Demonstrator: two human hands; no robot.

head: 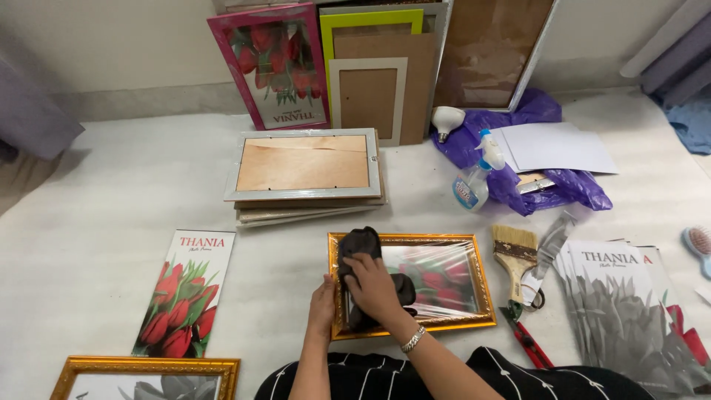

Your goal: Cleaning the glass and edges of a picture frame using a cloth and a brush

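Floor cover (111, 192): white padded sheet under everything; all places below are given from the gold frame.
Leaning frames (370, 81): far behind the gold frame, against the wall, a pink one with red tulips, a yellow-green one, a grey one and a big one showing its brown back.
Print pile (622, 311): right of the gold frame, grey tulip prints fanned out.
Frame stack (305, 172): behind and a little left, silver frames lying face down, brown backing up.
Tulip print (185, 296): left of it, a long poster with red tulips, flat.
Purple bag (533, 178): behind and right, crumpled, with white sheets (555, 147) on top.
Gold frame (474, 285): flat in front of the person, ornate rim, red flower picture under shiny glass.
Second gold frame (141, 370): left and nearer, only its top edge visible.
Brush (515, 255): just right of it, wide pale bristles.
Spray bottle (474, 178): behind right, near the bag.
Dark cloth (359, 248): on the glass at the left half of the frame.
Right hand (370, 285): closed on the cloth, pressing it on the glass.
Left hand (322, 300): fingers curled over the frame's left rim, holding it.
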